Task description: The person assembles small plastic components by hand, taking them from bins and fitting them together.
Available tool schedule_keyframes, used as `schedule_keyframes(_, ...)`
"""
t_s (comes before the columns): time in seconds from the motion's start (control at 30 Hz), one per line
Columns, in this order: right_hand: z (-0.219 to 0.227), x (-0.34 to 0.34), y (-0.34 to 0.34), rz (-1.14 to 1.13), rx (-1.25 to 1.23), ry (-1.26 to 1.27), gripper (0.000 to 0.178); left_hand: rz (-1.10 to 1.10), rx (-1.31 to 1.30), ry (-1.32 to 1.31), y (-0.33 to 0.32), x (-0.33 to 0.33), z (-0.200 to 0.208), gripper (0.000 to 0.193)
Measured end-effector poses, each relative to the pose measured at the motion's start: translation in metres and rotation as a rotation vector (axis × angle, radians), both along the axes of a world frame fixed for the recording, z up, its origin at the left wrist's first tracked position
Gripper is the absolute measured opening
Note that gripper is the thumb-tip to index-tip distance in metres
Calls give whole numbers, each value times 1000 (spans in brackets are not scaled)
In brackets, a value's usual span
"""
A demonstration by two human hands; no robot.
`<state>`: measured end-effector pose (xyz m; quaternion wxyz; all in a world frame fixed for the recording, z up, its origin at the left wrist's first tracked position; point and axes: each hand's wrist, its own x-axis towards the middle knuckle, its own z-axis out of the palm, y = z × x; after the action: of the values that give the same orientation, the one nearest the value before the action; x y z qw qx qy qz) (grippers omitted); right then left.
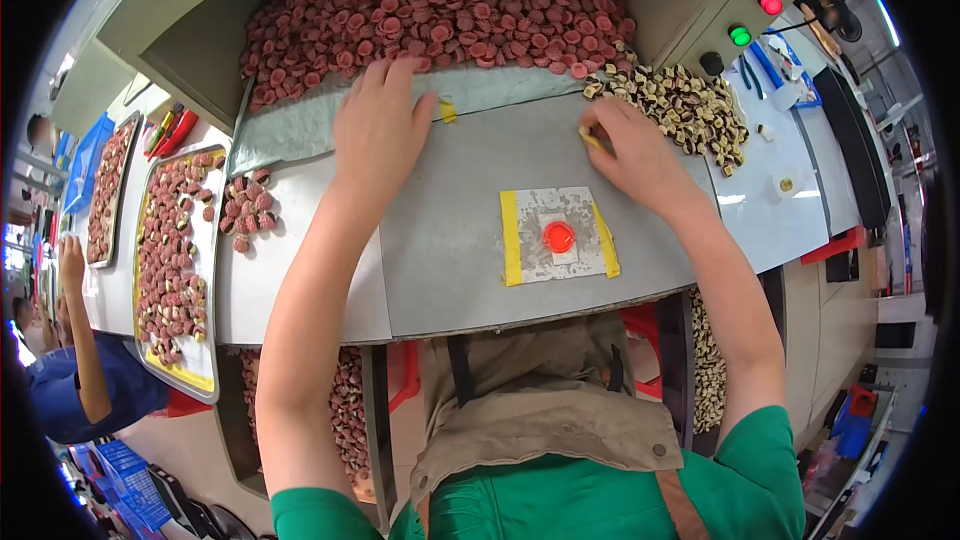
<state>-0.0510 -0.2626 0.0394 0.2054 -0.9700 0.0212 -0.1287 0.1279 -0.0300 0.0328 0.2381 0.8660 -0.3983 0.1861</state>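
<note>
- Left hand (pixel 380 125) flat at upper centre of the frame, fingers spread and open, tips touching the lower edge of the heap of reddish-brown round pieces (pixel 440 5); heap directly above the fingertips, spreading wide left to right across the top
- Right hand (pixel 635 155) right of centre, fingers curled shut, seemingly pinching a small yellowish piece (pixel 592 140); too small to identify
- Pile of split dark-and-cream pieces (pixel 690 105) just up and right of the right hand, nearer it than the left
- Red round button (pixel 558 236) on yellow-taped plate below both hands, untouched
- Trays (pixel 205 380) of pieces at left, well apart
- Grip under right fingers hidden; bins beneath the grey metal table (pixel 450 270) mostly cut off
</note>
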Motion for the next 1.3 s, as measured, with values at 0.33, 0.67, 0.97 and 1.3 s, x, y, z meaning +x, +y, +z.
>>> schedule_keyframes(0.33, -5, -41, 4, 46, 47, -21, 20, -108, -338, 417, -11, -3, -14, 23)
schedule_keyframes(0.67, -8, -51, 19, -96, 163, 2, 24, -243, -981, 1856, 38, -131, 6, 42)
schedule_keyframes(0.97, 4, -50, 20, 109, -14, 55, 22, -434, -1164, 1964, 45, -149, -18, 41)
schedule_keyframes(1.3, 18, -60, 62, 55, 254, 81, 20, -463, -1258, 1900, 53, -154, -25, 38)
